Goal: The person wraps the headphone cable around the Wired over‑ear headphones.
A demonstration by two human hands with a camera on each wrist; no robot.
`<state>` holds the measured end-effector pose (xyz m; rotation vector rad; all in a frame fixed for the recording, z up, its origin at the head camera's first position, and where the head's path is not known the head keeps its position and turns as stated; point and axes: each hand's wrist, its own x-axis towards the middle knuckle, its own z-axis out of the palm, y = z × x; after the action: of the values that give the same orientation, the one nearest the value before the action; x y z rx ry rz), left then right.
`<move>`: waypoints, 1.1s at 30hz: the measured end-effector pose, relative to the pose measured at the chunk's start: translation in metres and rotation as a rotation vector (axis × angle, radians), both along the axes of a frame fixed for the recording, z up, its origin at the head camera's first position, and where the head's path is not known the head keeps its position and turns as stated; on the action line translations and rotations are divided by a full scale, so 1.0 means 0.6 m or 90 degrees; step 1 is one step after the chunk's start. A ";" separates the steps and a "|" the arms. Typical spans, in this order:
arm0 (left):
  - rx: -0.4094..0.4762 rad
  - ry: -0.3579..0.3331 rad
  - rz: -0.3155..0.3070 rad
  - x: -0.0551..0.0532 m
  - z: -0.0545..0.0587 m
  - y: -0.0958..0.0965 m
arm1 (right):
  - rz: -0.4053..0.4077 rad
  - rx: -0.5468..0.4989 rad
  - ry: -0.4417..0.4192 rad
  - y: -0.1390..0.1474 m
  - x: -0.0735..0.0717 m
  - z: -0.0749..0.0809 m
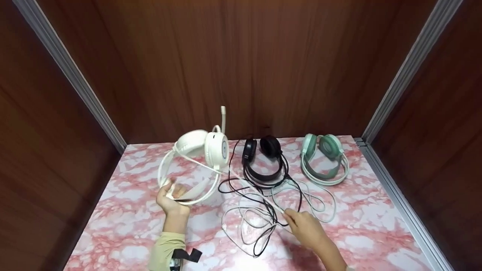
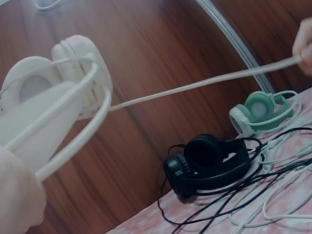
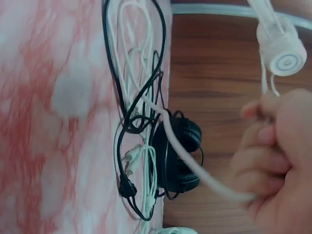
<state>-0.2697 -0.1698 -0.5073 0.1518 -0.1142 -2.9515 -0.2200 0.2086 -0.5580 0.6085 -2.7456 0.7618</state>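
Observation:
My left hand (image 1: 172,197) grips the headband of a white headset (image 1: 216,150), held up above the table with its microphone boom pointing upward. From that headset a white cable (image 2: 185,87) runs taut to my right hand (image 1: 307,229), whose fingers are curled round it. Past the right hand the cable drops to a tangle on the table, as the right wrist view shows. A black headset (image 1: 263,165) lies in the middle of the table, near the back wall. To its right lies a green headset (image 1: 325,162), its earcups toward the wall.
Black and white cables (image 1: 263,222) lie crossed and looped over one another in front of the black headset. The pink marbled table (image 1: 124,226) is bounded by brown wood-grain walls (image 1: 241,67) with grey metal strips (image 1: 399,203) at the corners and right edge.

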 end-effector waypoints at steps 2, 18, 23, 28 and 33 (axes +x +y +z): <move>0.033 0.077 -0.095 0.004 -0.005 0.004 | -0.063 0.010 -0.050 0.007 -0.014 -0.004; 0.028 -0.023 0.050 0.004 0.033 -0.013 | 0.033 -0.097 -0.108 -0.007 -0.019 -0.003; -0.134 -0.097 0.164 -0.016 -0.003 -0.031 | 0.052 -0.094 -0.039 0.019 0.000 0.027; -0.248 -0.123 0.268 -0.024 -0.022 -0.023 | 0.062 -0.044 -0.014 0.025 -0.004 0.055; -0.427 -0.164 0.360 -0.036 -0.020 -0.014 | 0.095 0.000 0.051 0.018 -0.013 0.099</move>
<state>-0.2913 -0.1785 -0.5190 0.3866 -0.9103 -2.1791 -0.2278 0.2195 -0.4989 0.8325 -2.6507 0.7512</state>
